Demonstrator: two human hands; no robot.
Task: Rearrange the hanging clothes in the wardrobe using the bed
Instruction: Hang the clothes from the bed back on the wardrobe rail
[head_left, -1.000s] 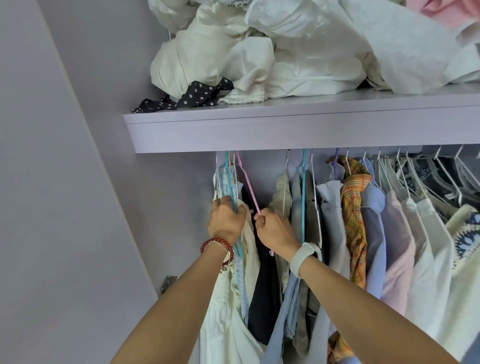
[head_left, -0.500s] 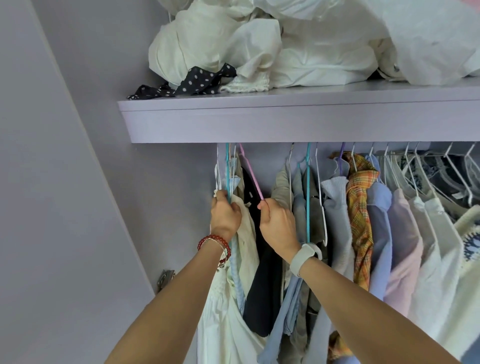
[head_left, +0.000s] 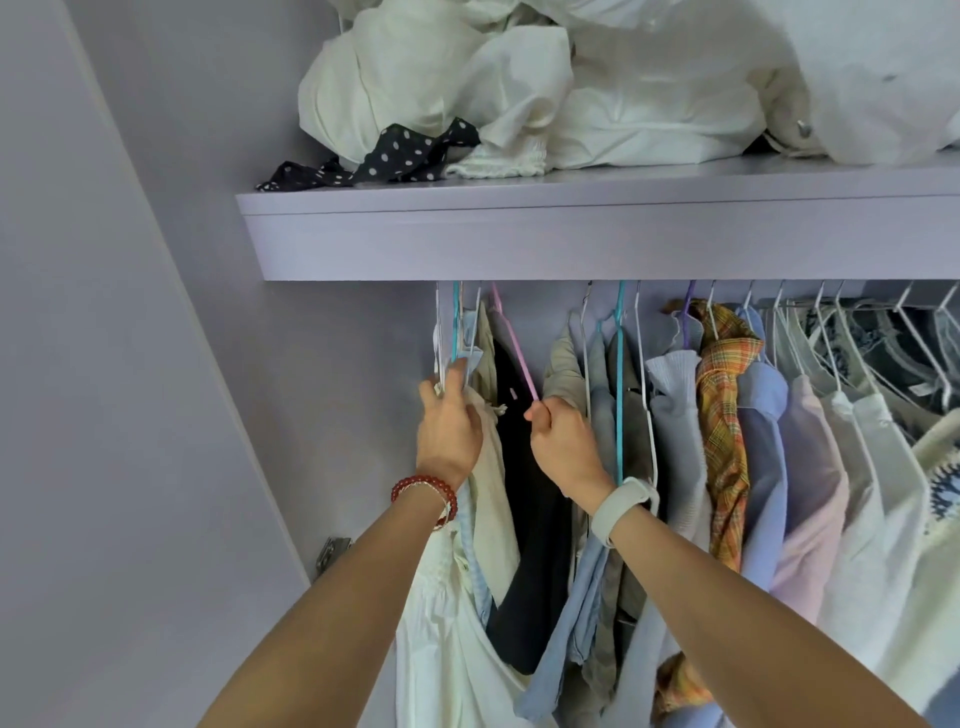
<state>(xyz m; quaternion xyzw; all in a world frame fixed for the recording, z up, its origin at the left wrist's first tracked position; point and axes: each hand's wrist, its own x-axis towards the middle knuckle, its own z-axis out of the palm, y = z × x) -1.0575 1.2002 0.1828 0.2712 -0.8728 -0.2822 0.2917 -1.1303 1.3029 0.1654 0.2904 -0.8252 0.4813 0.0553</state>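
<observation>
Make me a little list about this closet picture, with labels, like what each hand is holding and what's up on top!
left hand: grips a bunch of hangers and cream clothes at the far left of the row
right hand: pinches the pink hanger, which carries a dark garment
hanging row: shirts in blue, pink and white, plus an orange plaid shirt
shelf: a pile of white fabric and a black polka-dot cloth
wrists: red bead bracelet on the left, pale band on the right

The shelf (head_left: 597, 244) front hides the rail and every hanger hook from you. Your left hand (head_left: 449, 421) covers its fingertips among the hangers. Right frame edge cuts the white hangers (head_left: 883, 338); top edge cuts the piled white bedding (head_left: 597, 88).
</observation>
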